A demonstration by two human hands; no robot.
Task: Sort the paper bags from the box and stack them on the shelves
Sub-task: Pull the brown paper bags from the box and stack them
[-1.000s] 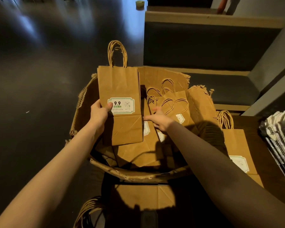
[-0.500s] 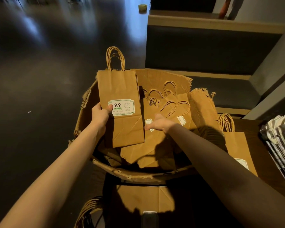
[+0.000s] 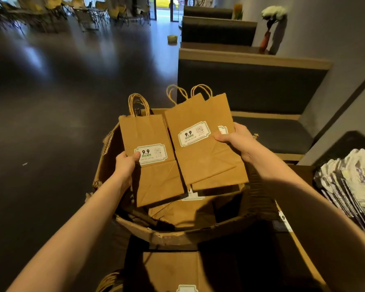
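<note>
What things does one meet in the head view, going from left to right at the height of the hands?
Left hand → bag it holds → bags in the right hand → right hand → stack of printed bags.

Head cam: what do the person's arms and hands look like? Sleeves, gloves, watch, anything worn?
Both forearms are bare as far as the frame shows: no sleeve or cuff in view. The left hand and right hand wear no gloves. No watch, bracelet or ring is visible, and no markings show. Upper arms are out of frame, so what is worn there cannot be told.
</note>
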